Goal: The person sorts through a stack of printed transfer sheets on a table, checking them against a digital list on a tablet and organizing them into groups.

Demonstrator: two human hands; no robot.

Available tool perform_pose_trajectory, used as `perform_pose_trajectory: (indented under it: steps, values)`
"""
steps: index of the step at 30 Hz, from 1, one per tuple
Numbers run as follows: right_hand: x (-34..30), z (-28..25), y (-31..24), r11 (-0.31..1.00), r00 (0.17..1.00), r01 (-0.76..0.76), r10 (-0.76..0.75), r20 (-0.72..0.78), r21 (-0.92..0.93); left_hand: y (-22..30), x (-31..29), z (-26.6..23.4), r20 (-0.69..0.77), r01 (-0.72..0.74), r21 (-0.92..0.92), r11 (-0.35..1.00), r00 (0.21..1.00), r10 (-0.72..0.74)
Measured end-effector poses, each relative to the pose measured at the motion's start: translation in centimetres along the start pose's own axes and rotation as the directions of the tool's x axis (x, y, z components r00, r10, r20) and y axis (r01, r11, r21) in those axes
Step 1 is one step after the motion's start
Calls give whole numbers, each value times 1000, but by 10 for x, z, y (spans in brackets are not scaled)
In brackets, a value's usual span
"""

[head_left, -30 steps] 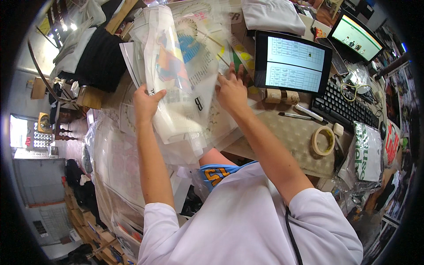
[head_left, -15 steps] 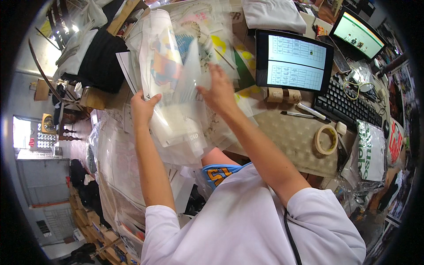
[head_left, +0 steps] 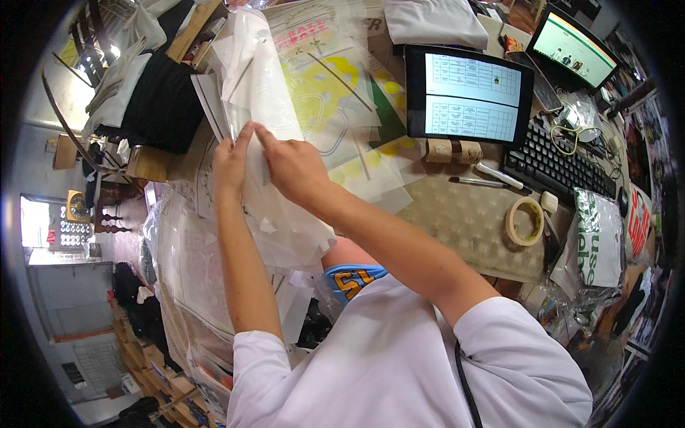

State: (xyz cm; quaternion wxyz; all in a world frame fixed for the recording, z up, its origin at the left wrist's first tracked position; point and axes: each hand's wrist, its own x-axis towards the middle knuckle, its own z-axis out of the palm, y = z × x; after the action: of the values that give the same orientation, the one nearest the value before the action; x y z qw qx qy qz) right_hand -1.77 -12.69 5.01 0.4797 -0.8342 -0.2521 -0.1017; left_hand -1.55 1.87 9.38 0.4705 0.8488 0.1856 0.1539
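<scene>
Over the bench (head_left: 457,214), your left hand (head_left: 230,170) has its grip pinching translucent sheets (head_left: 262,93); your right hand (head_left: 294,170) touches them alongside, its grip unclear.

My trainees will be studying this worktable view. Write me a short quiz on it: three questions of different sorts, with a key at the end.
1. Multiple choice: what are the left hand and the right hand handling?
A) a computer mouse
B) whitish sheets
C) a phone

2. True or false: the tape roll lies nearer the person's body than the tablet does.

3. Fill in the colour: the keyboard, to the right of the tablet, is ____.

Key:
1. B
2. True
3. Black
</scene>
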Motion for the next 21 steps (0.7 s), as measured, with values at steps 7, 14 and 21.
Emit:
perform_pose_trajectory:
  steps: [7, 14, 21]
  values:
    - [4, -24, 34, 912, 952, -150, 30, 303, 382, -20, 3, -8, 60, 66, -4, 998, 996, -65]
    - [2, -39, 109, 546, 868, -466, 433, -242, -697, -40, 4, -11, 31, 108, -49, 993, 994, -106]
    - [11, -12, 76, 984, 989, -138, 130, -76, -113, -44, 4, -11, 44, 103, -83, 991, 994, -99]
